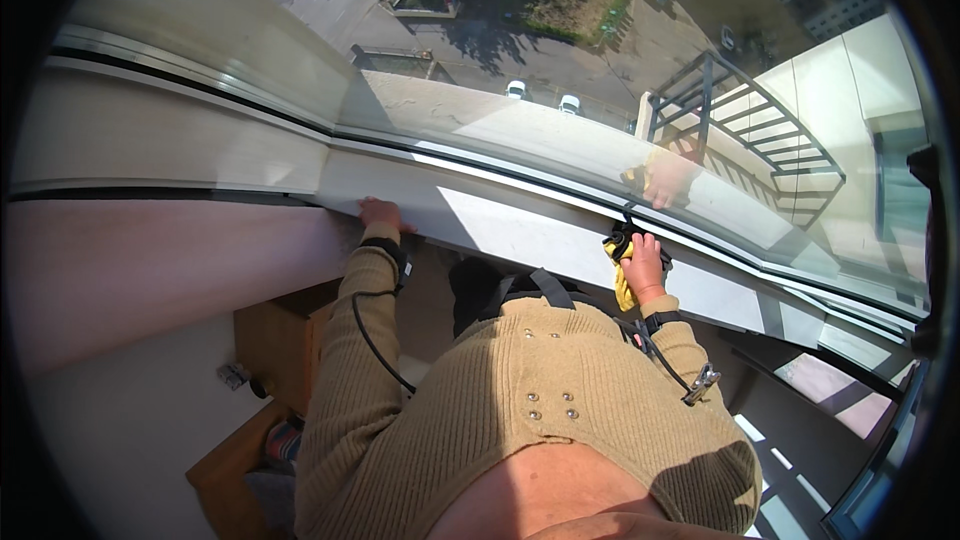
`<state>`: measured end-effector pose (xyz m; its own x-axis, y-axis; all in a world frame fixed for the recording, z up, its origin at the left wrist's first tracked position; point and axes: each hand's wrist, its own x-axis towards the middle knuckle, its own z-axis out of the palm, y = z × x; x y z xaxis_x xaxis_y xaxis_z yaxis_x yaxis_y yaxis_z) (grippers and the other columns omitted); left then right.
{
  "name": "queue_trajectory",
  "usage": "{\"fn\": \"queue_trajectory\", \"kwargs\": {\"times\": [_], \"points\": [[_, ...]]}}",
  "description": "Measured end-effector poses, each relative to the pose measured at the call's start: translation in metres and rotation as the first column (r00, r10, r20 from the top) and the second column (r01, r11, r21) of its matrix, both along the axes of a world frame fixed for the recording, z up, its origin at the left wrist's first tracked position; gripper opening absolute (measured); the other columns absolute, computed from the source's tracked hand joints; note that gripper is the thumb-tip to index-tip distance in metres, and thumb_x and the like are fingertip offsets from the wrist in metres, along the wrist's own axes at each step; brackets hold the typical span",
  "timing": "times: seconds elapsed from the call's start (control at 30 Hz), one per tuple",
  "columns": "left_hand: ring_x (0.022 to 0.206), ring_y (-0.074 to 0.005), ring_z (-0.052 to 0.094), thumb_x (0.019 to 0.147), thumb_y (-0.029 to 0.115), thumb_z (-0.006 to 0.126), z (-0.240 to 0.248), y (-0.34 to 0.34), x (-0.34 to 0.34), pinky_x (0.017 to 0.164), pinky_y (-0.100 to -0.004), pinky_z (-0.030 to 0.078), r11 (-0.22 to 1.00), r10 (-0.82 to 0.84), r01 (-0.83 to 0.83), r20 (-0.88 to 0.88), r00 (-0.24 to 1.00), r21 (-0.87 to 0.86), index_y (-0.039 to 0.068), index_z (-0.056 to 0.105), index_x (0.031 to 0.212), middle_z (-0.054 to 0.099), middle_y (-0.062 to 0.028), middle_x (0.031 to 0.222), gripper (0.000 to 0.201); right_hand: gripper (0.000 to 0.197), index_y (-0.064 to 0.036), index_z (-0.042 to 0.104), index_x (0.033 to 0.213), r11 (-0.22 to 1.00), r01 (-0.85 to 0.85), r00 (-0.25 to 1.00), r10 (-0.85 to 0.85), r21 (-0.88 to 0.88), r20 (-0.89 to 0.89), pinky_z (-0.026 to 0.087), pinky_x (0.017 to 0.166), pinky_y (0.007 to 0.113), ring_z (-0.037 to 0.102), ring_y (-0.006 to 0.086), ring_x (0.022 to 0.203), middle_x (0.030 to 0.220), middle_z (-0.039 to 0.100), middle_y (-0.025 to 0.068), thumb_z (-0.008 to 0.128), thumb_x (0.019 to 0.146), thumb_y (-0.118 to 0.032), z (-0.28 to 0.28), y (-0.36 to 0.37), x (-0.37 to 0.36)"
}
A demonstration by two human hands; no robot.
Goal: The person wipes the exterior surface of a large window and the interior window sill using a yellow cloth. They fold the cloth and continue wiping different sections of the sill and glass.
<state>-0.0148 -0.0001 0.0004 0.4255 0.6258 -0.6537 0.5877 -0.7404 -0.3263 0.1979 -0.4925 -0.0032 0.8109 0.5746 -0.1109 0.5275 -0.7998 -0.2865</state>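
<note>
Your right hand (646,268) curls its fingers round a yellow bundle (624,285), which a slack grip could drop off the sill (510,225), your left hand's (381,212) finger spread unclear.

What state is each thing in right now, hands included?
White flat windowsill: partly sunlit, partly shaded
Left bare hand: resting at the sill's inner edge, near its left end; grip unclear
Right bare hand: closed on the bunched black-and-yellow item
Bunched black-and-yellow item: held over the sill; exact kind unclear
Clear glass windowpane: in place, reflecting the right hand
Brown wooden cabinet: partly hidden; open or shut unclear
</note>
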Motion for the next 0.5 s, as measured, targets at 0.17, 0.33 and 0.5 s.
{"fn": "queue_trajectory", "kwargs": {"times": [0.17,0.33,0.5], "points": [[0.127,-0.0484,0.033,0.057,0.071,0.069,-0.001,0.002,0.003,0.106,-0.048,0.027,1.0,0.009,-0.009,-0.036,0.999,-0.011,0.0,0.052,0.126,0.034,-0.0306,0.138,0.1,0.05,-0.009,0.051,0.108,0.969,-0.236,0.97,0.239,0.079,-0.033,0.047,0.08,0.041,0.048,0.0337,0.097,0.101,0.047,0.013,0.069,0.061,-0.007,0.007,0.055,-0.009],[0.135,-0.0438,0.02,0.053,0.063,0.078,0.007,-0.003,0.016,0.101,-0.0487,0.036,0.988,0.151,-0.152,-0.114,0.982,0.002,0.011,0.045,0.134,0.023,-0.0207,0.147,0.102,0.045,-0.0122,0.054,0.102,0.874,-0.474,0.871,0.483,0.102,-0.092,0.051,0.071,0.042,0.049,0.0316,0.095,0.1,0.048,0.0111,0.07,0.06,-0.009,0.009,0.127,-0.019],[0.135,-0.0415,0.02,0.052,0.061,0.08,0.018,-0.006,0.02,0.101,-0.0461,0.037,0.983,0.184,-0.185,-0.121,0.975,-0.002,0.011,0.048,0.132,0.023,-0.0185,0.148,0.1,0.044,-0.0141,0.056,0.102,0.827,-0.545,0.818,0.56,0.135,-0.132,0.051,0.072,0.041,0.05,0.0311,0.095,0.099,0.05,0.0098,0.07,0.061,-0.009,0.013,0.175,-0.029]]}}
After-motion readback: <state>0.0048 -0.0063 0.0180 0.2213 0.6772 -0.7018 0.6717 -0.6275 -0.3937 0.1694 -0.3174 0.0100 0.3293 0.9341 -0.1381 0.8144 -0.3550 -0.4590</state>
